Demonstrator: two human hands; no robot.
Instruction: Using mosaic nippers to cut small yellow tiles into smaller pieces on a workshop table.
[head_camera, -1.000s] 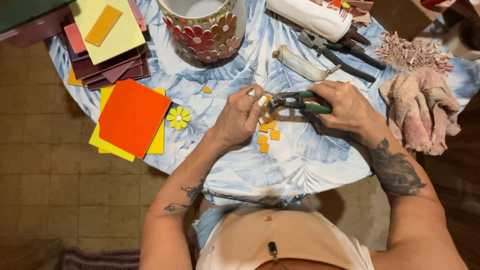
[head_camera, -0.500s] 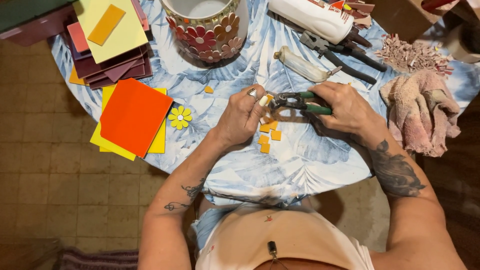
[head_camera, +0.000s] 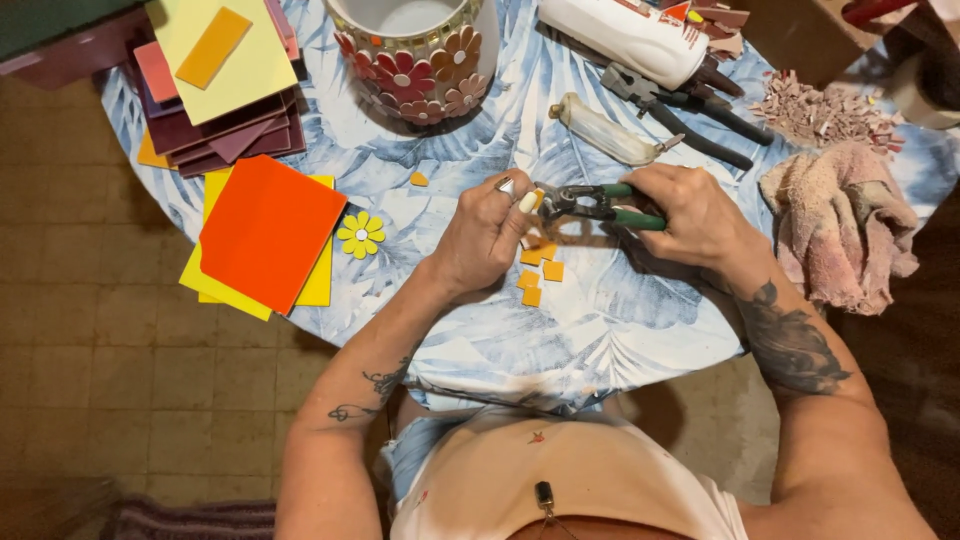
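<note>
My right hand (head_camera: 690, 215) grips green-handled tile nippers (head_camera: 600, 205), jaws pointing left. My left hand (head_camera: 490, 235) pinches a small orange tile piece (head_camera: 538, 200) at the nipper jaws. Several small orange tile squares (head_camera: 537, 272) lie on the blue leaf-patterned tablecloth (head_camera: 600, 330) just below my hands. A single orange chip (head_camera: 419, 179) lies further left.
A pot covered in flower mosaic (head_camera: 420, 50) stands at the back. Orange and yellow tiles (head_camera: 268, 235) and a stack of dark tiles (head_camera: 215, 90) lie left, with a yellow flower piece (head_camera: 360, 234). Black pliers (head_camera: 680, 110), a white tube (head_camera: 625, 35), a pink rag (head_camera: 840, 220) and tile shards (head_camera: 815, 110) lie right.
</note>
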